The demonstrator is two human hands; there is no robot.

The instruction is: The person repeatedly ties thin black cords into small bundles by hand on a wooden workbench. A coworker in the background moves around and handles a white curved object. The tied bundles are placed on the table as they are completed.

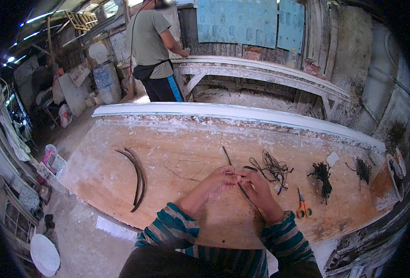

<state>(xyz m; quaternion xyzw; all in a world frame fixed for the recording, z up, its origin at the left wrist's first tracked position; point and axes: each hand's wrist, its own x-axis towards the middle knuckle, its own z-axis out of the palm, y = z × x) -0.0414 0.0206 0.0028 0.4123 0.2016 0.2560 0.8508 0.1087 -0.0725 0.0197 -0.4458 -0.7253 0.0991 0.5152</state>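
My left hand (pixel 218 182) and my right hand (pixel 257 189) meet over the wooden table, both closed in a pinch on a thin black strip (pixel 226 155). The strip runs slantwise past my fingers, its far end pointing away from me; my fingertips hide its middle. Just beyond my right hand lies a loose tangle of black cord (pixel 273 169). Orange-handled scissors (pixel 302 207) rest to the right, near a tied black cord bundle (pixel 323 181). Another black bundle (pixel 363 170) is farther right. Two curved dark strips (pixel 139 180) lie at the left.
A long white moulding (pixel 232 111) borders the table's far edge. At the right end stands a stained bucket-like container (pixel 382 189), with a small white piece (pixel 332 159) nearby. A person (pixel 150 46) works at a bench (pixel 260 70) behind. A blue barrel (pixel 106 83) stands far left.
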